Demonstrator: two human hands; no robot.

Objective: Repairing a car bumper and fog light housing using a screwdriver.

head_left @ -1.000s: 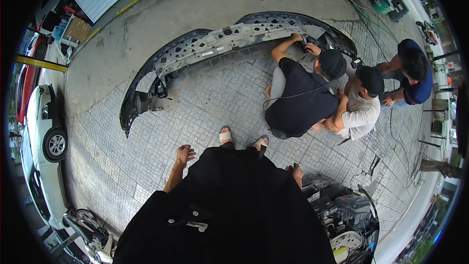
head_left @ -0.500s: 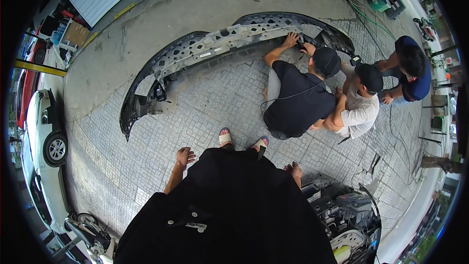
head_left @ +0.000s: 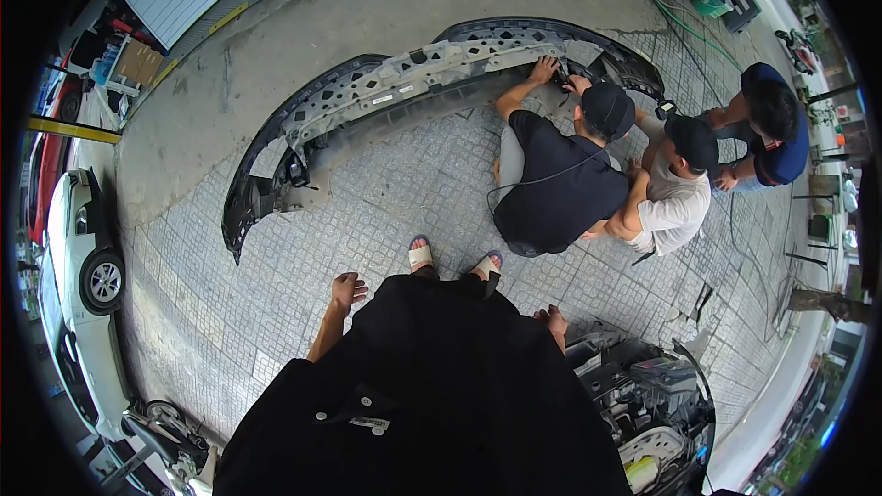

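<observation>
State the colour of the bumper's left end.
The left end is black; see the head view.

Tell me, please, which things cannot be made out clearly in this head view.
In the head view:
Right hand: too small to tell whether it holds anything.
Engine bay: partly hidden by the black shirt.
Motorcycle: cut off by the lower edge.
Crouching co-worker's right hand: too small to tell its grip.

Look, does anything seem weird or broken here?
Yes: the long, curved black-and-grey car bumper lies on the grey ground, and the cluttered dark engine bay at lower right is uncovered. Bumpers usually sit on cars. I can't tell whether anything is broken.
</observation>
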